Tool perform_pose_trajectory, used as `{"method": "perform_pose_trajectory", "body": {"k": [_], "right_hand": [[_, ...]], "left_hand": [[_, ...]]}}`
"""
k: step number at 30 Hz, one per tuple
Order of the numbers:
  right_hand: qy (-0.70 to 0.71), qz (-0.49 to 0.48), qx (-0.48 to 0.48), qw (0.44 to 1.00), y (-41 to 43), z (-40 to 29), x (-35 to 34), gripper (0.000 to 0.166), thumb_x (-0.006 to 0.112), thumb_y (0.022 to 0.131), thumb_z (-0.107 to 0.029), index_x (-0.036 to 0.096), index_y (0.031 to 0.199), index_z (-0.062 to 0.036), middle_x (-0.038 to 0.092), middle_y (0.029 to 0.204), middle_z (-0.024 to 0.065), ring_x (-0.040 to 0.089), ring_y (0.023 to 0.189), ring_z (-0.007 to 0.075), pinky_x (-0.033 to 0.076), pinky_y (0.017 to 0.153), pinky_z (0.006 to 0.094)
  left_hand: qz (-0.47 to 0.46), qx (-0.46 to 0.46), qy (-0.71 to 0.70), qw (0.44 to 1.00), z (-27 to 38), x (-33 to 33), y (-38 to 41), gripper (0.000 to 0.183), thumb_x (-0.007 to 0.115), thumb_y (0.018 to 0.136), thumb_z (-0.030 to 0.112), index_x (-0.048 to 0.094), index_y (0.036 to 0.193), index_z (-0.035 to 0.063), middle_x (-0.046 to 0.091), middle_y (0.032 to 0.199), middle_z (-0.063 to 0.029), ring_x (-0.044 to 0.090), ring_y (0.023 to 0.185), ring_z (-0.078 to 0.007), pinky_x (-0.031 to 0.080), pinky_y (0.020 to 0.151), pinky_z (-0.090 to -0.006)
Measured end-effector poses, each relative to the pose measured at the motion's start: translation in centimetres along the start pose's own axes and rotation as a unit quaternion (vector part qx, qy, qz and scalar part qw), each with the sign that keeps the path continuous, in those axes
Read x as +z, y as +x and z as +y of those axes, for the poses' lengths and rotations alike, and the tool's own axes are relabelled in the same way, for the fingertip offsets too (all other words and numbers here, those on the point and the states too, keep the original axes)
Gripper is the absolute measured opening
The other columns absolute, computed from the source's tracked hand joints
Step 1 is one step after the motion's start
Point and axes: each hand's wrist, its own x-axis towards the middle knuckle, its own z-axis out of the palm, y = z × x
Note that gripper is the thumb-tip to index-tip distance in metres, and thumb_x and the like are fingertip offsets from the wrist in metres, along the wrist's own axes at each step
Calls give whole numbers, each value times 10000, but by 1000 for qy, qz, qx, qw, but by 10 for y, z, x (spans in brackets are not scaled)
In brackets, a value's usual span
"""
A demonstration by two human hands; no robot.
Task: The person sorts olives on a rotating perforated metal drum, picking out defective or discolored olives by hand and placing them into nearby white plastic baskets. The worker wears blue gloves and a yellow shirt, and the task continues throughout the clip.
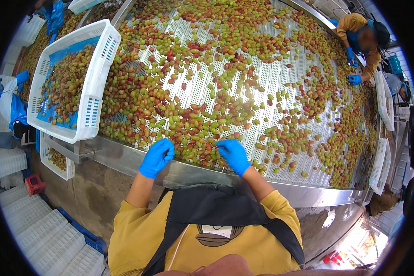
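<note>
Loose green and reddish grapes (196, 126) lie spread over a perforated metal conveyor belt (183, 82) in front of me. My left hand (157, 157), in a blue glove, hovers by the near metal rim with its fingers curled inward; whether anything is between them is hidden. On the other side of a cluster of grapes, my right hand (233, 156), also blue-gloved and slightly blurred, reaches over the near edge of the belt. Its fingertips point left and are close to the grapes, and I cannot make out a grape in them.
A white plastic crate (105, 82) with blue lining and grapes stands at the left rim. Below it sits another crate (69, 169). Stacked white crates (55, 238) and a red crate (35, 184) are at lower left. A co-worker (357, 29) leans over the far right side.
</note>
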Motion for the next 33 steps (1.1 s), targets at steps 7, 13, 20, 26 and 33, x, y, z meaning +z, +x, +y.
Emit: {"method": "perform_pose_trajectory", "body": {"k": [7, 13, 20, 26, 33], "right_hand": [[-191, -58, -176, 964, 22, -32, 25, 369, 735, 654, -277, 677, 1007, -183, 604, 1071, 69, 564, 973, 296, 448, 780, 456], [-271, -36, -113, 955, 23, 28, 17, 684, 524, 815, -585, 313, 1412, -326, 227, 1500, 61, 191, 1383, 316, 60, 1027, 703], [-366, 48, 135, 920, -40, 58, -37, 755, 425, 818, -670, 204, 1452, -324, 116, 1529, 75, 57, 1394, 388, 25, 992, 743], [-317, 130, 293, 893, -122, 78, -44, 715, 415, 852, -631, 207, 1453, -304, 169, 1517, 73, 138, 1375, 403, 126, 1005, 710], [-233, 193, 243, 922, -162, 107, -54, 625, 414, 892, -534, 388, 1378, -143, 324, 1450, 108, 256, 1337, 385, 183, 1065, 585]], "left_hand": [[7, 13, 210, 978, -13, 17, 10, 54, 576, 864, 94, 549, 844, 52, 473, 698, -3, 427, 602, -78, 336, 530, -229], [-29, 11, 160, 987, -34, 2, 17, 76, 605, 848, 91, 562, 892, 48, 519, 730, -14, 473, 592, -94, 359, 500, -226], [-49, 36, 256, 965, -57, -29, 48, 86, 568, 877, 129, 554, 928, 61, 504, 704, 8, 453, 571, -64, 340, 472, -204], [-26, 297, 468, 832, -101, -34, 58, 223, 513, 899, 129, 466, 707, 26, 442, 620, -40, 400, 540, -121, 311, 492, -294], [26, 469, 667, 578, -124, -9, 51, 234, 532, 865, 94, 438, 678, -11, 421, 619, -116, 408, 549, -212, 321, 520, -359]]}}
